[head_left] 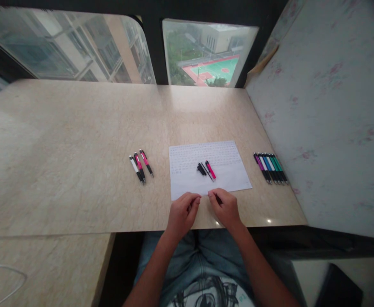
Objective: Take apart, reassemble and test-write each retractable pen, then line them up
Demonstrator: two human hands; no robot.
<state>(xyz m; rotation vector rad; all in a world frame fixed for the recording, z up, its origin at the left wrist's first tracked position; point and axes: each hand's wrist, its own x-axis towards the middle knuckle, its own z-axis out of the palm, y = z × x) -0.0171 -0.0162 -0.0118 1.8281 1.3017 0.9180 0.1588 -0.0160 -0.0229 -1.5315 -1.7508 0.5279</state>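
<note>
Head view: the right hand (225,209) is closed around a dark pen piece (218,199) at the near edge of the sheet of paper (187,179). The left hand (183,209) sits just beside it, fingertips pinched together; whether they grip anything cannot be told. A pink barrel (210,169) and a black piece (201,169) lie loose mid-sheet. Risk: both hands work at the table (78,149) edge, so a small part slipping from the grip would likely fall into the lap.
</note>
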